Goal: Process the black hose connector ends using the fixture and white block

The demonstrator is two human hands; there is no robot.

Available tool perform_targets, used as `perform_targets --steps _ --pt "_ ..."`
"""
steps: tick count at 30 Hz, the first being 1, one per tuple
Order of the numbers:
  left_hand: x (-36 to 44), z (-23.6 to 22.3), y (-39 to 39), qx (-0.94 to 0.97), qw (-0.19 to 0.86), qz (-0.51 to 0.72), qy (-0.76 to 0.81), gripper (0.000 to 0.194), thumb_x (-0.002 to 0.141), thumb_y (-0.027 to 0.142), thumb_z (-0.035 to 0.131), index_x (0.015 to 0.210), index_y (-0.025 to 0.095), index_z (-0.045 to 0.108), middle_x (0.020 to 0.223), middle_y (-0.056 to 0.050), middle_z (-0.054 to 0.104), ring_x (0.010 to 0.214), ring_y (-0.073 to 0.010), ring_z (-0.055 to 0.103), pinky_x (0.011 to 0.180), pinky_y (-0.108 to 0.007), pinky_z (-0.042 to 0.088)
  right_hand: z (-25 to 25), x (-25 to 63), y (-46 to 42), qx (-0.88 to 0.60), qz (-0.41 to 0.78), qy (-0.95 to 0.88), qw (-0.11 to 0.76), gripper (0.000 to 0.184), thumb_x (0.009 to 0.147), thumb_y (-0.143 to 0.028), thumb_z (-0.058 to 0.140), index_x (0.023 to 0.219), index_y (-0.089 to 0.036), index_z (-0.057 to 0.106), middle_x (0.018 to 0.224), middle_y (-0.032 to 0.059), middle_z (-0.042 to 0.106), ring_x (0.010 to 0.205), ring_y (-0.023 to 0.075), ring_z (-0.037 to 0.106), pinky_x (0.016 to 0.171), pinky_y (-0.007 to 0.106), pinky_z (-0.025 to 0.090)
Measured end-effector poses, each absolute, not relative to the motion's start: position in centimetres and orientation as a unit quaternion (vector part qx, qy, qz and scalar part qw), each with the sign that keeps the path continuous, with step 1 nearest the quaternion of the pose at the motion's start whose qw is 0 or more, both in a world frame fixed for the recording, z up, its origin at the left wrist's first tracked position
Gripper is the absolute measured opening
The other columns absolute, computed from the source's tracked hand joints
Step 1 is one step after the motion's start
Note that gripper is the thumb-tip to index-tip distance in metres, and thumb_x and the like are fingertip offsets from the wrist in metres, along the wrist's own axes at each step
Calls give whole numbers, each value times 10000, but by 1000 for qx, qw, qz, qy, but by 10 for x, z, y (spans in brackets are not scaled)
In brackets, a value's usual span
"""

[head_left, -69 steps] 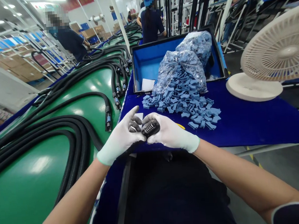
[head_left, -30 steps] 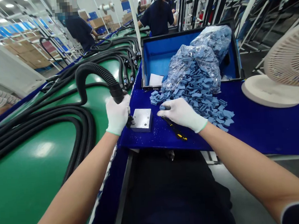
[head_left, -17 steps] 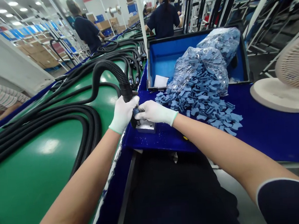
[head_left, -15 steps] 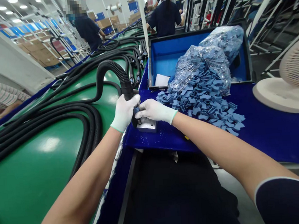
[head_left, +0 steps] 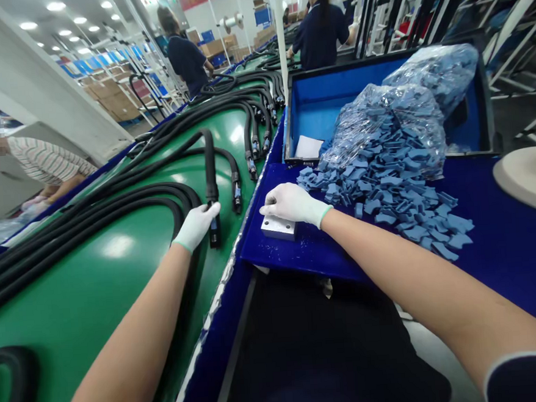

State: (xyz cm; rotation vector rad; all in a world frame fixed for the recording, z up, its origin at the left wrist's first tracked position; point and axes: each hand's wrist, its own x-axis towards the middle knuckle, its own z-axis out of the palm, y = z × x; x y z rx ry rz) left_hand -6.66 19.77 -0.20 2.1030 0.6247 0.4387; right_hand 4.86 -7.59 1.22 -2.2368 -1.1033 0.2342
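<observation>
my left hand [head_left: 197,223] wraps loosely around the black corrugated hose [head_left: 209,168] near its connector end, keeping it flat on the green conveyor belt [head_left: 94,280]. my right hand [head_left: 291,203] lies open, palm down, on the small square metal block [head_left: 278,227], pinning it to the blue-covered bench [head_left: 506,258]. loose blue plastic clips [head_left: 387,199] lie just beyond those fingers.

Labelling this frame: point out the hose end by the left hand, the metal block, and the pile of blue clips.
hose end [head_left: 212,192], head view, on the black corrugated section above the glove.
metal block [head_left: 276,228], head view, on its bare top face.
pile of blue clips [head_left: 387,199], head view, on the loose clips mid-pile.
</observation>
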Motion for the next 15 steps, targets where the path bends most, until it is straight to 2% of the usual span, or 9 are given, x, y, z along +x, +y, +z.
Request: perform_targets --steps 3,5,8,11,13,15 --pt "-124 -16 204 889 309 166 294 571 750 457 737 1196 108 665 1341 -205 649 1359 -407 538 1212 -503 348 10 48 -77 -843 87 -425 318 250 892 -433 699 814 -230 822 825 12 769 729 161 648 654 271 395" --pt "-168 -27 199 905 253 146 308 666 752 427 703 1320 87 624 1469 -240 558 1446 -429 455 1260 -515 284 8 48 -78 -841 89 -426 322 238 896 -414 691 835 -228 826 832 18 773 744 169 660 673 274 412" --pt "-236 -39 191 924 192 67 323 741 734 393 696 1388 57 598 1422 -274 595 1384 -465 526 1213 -552 363 5 49 -79 -840 92 -423 327 234 906 -398 681 850 -224 827 824 24 772 749 175 666 695 274 433" --pt "-288 -32 193 911 118 -86 385 758 753 476 704 1394 80 620 1301 -259 685 1240 -492 634 1093 -599 472 8 49 -81 -845 89 -418 322 216 897 -385 695 860 -219 829 820 32 773 764 186 675 720 282 449" --pt "-305 -12 199 887 171 -121 411 691 721 534 761 1281 133 708 1220 -195 743 1188 -471 672 1047 -571 522 15 41 -82 -844 104 -408 332 206 898 -355 694 862 -202 827 817 44 774 769 193 684 725 287 459" --pt "-306 18 205 872 283 -76 391 551 707 554 805 1137 211 770 1141 -98 782 1121 -417 709 989 -529 572 23 20 -82 -818 130 -424 366 204 909 -331 682 883 -186 824 856 53 780 800 198 700 743 285 478"
